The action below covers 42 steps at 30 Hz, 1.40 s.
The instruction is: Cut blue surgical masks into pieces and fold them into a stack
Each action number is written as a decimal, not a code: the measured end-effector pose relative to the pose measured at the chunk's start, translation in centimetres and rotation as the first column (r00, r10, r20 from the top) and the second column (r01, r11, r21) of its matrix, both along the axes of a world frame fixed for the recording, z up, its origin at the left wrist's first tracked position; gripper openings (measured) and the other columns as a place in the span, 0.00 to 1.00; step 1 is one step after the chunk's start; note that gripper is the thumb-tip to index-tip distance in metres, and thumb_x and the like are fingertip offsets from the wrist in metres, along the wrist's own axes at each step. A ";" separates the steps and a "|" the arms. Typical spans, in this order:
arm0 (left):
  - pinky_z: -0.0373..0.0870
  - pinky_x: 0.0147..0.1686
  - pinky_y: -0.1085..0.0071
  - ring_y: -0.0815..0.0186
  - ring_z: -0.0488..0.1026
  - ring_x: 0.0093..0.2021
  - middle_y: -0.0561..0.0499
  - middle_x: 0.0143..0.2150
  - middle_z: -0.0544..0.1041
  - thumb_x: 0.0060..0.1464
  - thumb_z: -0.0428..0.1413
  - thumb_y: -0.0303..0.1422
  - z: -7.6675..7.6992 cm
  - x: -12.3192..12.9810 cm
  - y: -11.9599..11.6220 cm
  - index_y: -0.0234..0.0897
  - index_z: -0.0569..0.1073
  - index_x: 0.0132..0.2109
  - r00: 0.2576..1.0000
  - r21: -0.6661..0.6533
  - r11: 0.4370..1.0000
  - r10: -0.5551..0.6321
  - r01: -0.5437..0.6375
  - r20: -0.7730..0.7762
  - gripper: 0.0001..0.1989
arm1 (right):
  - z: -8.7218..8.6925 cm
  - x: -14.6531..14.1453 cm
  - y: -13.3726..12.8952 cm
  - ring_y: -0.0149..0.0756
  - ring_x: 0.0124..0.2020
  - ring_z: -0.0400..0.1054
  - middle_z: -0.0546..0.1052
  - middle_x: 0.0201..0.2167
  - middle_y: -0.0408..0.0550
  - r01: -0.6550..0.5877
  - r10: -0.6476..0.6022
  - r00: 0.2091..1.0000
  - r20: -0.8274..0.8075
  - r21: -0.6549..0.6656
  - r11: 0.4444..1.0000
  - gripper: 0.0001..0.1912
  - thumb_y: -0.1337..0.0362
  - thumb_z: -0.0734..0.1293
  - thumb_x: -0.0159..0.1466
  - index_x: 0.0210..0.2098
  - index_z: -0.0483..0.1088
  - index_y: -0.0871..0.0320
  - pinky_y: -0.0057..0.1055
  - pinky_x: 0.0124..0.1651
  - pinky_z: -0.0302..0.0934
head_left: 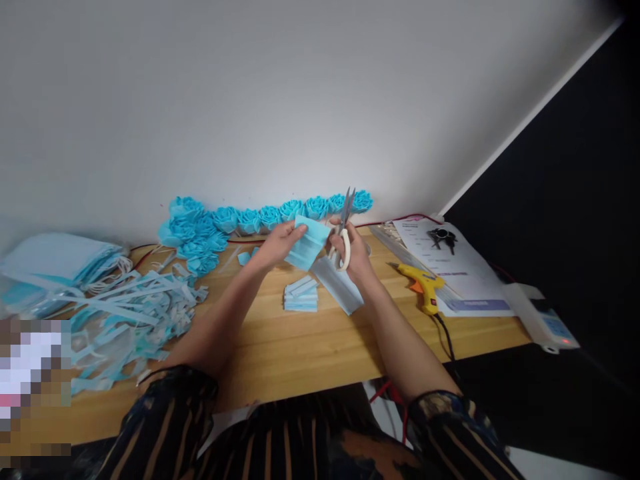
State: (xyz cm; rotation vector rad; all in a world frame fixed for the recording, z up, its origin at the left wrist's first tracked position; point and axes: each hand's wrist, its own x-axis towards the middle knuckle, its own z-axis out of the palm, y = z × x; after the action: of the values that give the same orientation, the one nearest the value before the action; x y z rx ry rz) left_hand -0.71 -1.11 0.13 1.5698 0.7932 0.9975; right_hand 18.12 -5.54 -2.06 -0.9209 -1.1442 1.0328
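Pinched in my left hand (281, 243) is a light-blue piece of face mask fabric (310, 247), held up above the table. My right hand (357, 250) grips a pair of scissors (343, 248) with white handles; the blades point up and away and stand slightly apart, beside the fabric's right edge. Below the hands lies a greyish-blue strip of mask fabric (343, 287). To its left sits a small stack of cut blue pieces (301, 295). Behind the hands runs a row of blue fabric flowers (270, 218) along the wall.
Whole blue masks (60, 257) are piled at the far left, with a heap of cut scraps (135, 313) in front. A yellow glue gun (424, 285) lies at the right, near keys (443, 239) on a printed sheet (475, 283). A power strip (543, 320) sits at the right edge.
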 end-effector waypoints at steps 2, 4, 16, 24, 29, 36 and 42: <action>0.68 0.32 0.71 0.64 0.71 0.31 0.51 0.30 0.76 0.48 0.59 0.59 0.0 0.1 -0.1 0.34 0.75 0.36 0.995 0.063 0.996 -0.053 0.059 -0.083 0.29 | 0.1 0.2 0.0 0.33 0.32 0.71 0.76 0.33 0.40 -0.032 0.032 0.999 -0.013 0.011 0.999 0.30 0.52 0.79 0.49 0.48 0.69 0.49 0.29 0.34 0.66; 0.66 0.31 0.72 0.65 0.71 0.31 0.50 0.32 0.76 0.51 0.57 0.58 -0.3 0.3 -0.2 0.34 0.75 0.37 0.985 0.125 0.987 -0.077 0.096 -0.153 0.28 | -0.1 0.1 0.1 0.32 0.31 0.69 0.75 0.32 0.39 -0.064 0.064 0.998 -0.007 0.015 0.998 0.30 0.54 0.80 0.48 0.48 0.69 0.49 0.29 0.34 0.65; 0.66 0.31 0.72 0.65 0.71 0.30 0.52 0.28 0.76 0.50 0.62 0.48 -0.9 -1.2 1.0 0.32 0.79 0.37 0.922 0.037 0.981 -0.166 0.191 -0.348 0.20 | 0.1 0.5 0.4 0.28 0.29 0.63 0.71 0.30 0.38 0.105 -0.104 0.994 -0.023 0.079 0.991 0.25 0.56 0.79 0.50 0.44 0.70 0.51 0.26 0.31 0.58; 0.69 0.35 0.71 0.63 0.74 0.36 0.48 0.38 0.80 0.44 0.67 0.43 -1.0 -0.2 0.8 0.34 0.80 0.43 0.964 0.078 0.981 -0.157 0.177 -0.214 0.20 | 0.1 -0.5 -0.2 0.32 0.32 0.67 0.72 0.30 0.39 0.079 -0.093 0.989 0.115 0.116 0.990 0.26 0.52 0.78 0.51 0.45 0.69 0.51 0.31 0.36 0.63; 0.64 0.29 0.73 0.68 0.70 0.29 0.53 0.28 0.76 0.46 0.65 0.41 -1.8 0.9 0.5 0.35 0.79 0.32 0.984 0.144 0.987 -0.041 0.067 -0.174 0.13 | 0.4 -1.2 -0.6 0.34 0.32 0.67 0.73 0.31 0.41 0.076 -0.091 0.984 0.151 0.103 0.992 0.28 0.48 0.78 0.50 0.45 0.68 0.51 0.32 0.37 0.64; 0.70 0.33 0.70 0.64 0.74 0.31 0.51 0.31 0.79 0.41 0.68 0.50 -0.2 -0.5 1.1 0.34 0.76 0.38 0.919 -0.078 0.948 0.319 -0.310 0.232 0.25 | -0.1 -1.5 -0.4 0.35 0.38 0.69 0.74 0.38 0.44 -0.052 0.054 0.994 -0.094 0.029 0.998 0.28 0.42 0.72 0.57 0.49 0.68 0.50 0.32 0.40 0.66; 0.73 0.37 0.70 0.65 0.76 0.33 0.51 0.33 0.80 0.36 0.70 0.50 0.4 -1.1 1.7 0.34 0.75 0.39 0.838 -0.144 0.922 0.386 -0.358 0.386 0.28 | -0.5 -2.8 -1.1 0.33 0.33 0.68 0.73 0.35 0.42 -0.116 0.113 0.989 -0.098 -0.028 0.993 0.29 0.45 0.75 0.55 0.50 0.67 0.50 0.31 0.35 0.65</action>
State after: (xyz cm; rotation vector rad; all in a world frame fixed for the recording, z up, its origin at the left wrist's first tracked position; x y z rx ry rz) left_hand -1.81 0.60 0.49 1.1065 0.8383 1.5106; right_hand 15.37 -6.69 -2.53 -0.8301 -1.1117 1.1807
